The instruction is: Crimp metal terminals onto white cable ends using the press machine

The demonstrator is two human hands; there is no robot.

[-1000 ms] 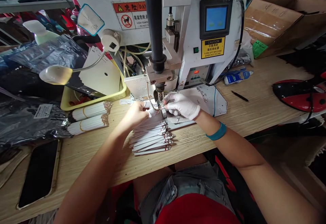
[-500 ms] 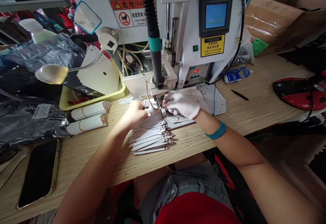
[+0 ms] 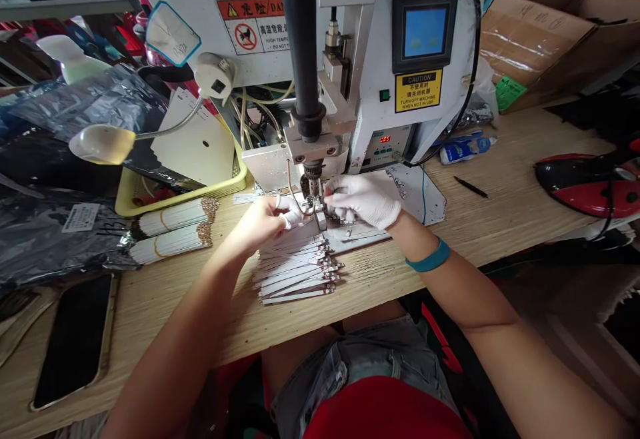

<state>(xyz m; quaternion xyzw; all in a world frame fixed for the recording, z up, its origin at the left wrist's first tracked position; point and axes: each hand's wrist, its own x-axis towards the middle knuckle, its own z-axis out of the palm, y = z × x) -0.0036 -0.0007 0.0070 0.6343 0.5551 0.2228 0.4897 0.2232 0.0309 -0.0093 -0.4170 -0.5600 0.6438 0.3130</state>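
Observation:
The soldering machine (image 3: 313,136) has its head raised over a small metal fixture (image 3: 316,216). Just left of the fixture is my left hand (image 3: 275,219), with white covers on some fingertips; its fingers are closed on something I cannot make out. On the other side, my right hand (image 3: 364,202), in a white glove, has its fingers pinched beside the soldering tip; whatever is between them is too small to name. Below both hands, several thin white strips (image 3: 295,272) lie fanned on the table, small connectors at their right ends.
Two banded strip bundles (image 3: 173,232) lie left, by a yellow basket (image 3: 220,189). A phone (image 3: 75,339) is at the left front. On the right are a black pen (image 3: 470,186), a blue packet (image 3: 465,148) and a red-and-black object (image 3: 590,186). A lamp (image 3: 103,144) hangs left.
The soldering head has risen, with its thick black handle now higher. My right hand has shifted slightly right, away from the tip. My left hand has barely moved.

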